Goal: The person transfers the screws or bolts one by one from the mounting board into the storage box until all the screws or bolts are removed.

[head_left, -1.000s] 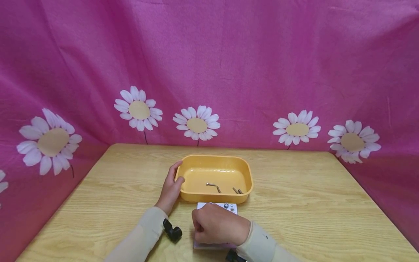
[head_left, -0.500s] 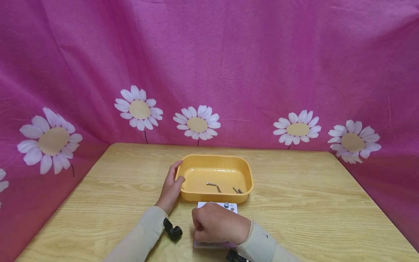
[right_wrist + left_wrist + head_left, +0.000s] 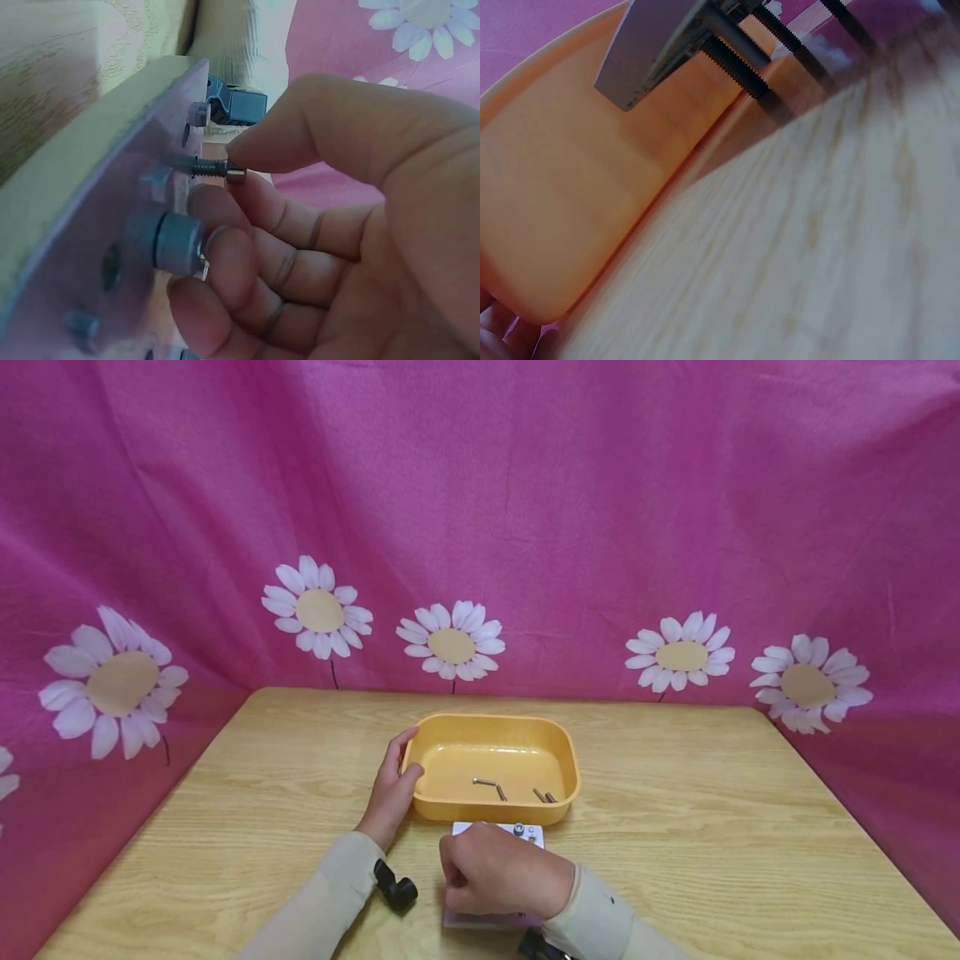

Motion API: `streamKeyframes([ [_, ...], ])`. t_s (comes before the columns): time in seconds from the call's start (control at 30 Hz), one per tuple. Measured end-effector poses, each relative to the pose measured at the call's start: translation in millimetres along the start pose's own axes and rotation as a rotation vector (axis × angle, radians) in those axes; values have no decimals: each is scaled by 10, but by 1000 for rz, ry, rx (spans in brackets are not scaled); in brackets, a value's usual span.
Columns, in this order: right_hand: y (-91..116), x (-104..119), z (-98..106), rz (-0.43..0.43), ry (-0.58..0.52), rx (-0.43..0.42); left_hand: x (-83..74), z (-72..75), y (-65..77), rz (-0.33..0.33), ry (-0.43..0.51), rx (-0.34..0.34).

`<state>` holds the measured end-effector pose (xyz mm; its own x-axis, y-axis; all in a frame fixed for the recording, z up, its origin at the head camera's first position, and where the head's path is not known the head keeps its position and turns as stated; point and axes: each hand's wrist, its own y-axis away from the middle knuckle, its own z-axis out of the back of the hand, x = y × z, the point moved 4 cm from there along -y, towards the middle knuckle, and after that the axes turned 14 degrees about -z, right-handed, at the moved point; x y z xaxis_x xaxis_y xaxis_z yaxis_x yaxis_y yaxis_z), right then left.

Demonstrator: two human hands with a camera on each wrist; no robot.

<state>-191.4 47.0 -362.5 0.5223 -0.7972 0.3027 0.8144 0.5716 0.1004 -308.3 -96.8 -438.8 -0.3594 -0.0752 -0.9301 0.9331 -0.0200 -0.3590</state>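
Observation:
My left hand point(image 3: 390, 797) grips the left rim of a yellow plastic tray point(image 3: 480, 812), its thumb over the edge and fingers outside. In front of the tray is a metal plate point(image 3: 480, 922) with holes, mostly hidden under my right hand point(image 3: 506, 872). In the right wrist view, thumb and forefinger pinch the head of a small screw point(image 3: 236, 175), whose threaded shank stands in the plate. A thicker socket-head bolt point(image 3: 178, 244) sits in the plate beside my curled fingers. The left wrist view shows threaded shanks point(image 3: 739, 71) sticking out below the plate.
Several loose screws point(image 3: 484, 782) lie on the tray's floor. The wooden table point(image 3: 697, 827) reaches back to a pink curtain point(image 3: 555, 510) with daisies. A black wrist camera point(image 3: 396, 889) sits on the left sleeve.
Almost nothing has shifted. The left hand keeps its place on the tray, and the right hand stays over the plate.

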Motion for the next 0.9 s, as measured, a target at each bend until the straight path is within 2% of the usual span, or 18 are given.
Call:
streamKeyframes([
  [0.9,14,19,47,-30,-41,-8,11,8,-7,32,0,8],
])
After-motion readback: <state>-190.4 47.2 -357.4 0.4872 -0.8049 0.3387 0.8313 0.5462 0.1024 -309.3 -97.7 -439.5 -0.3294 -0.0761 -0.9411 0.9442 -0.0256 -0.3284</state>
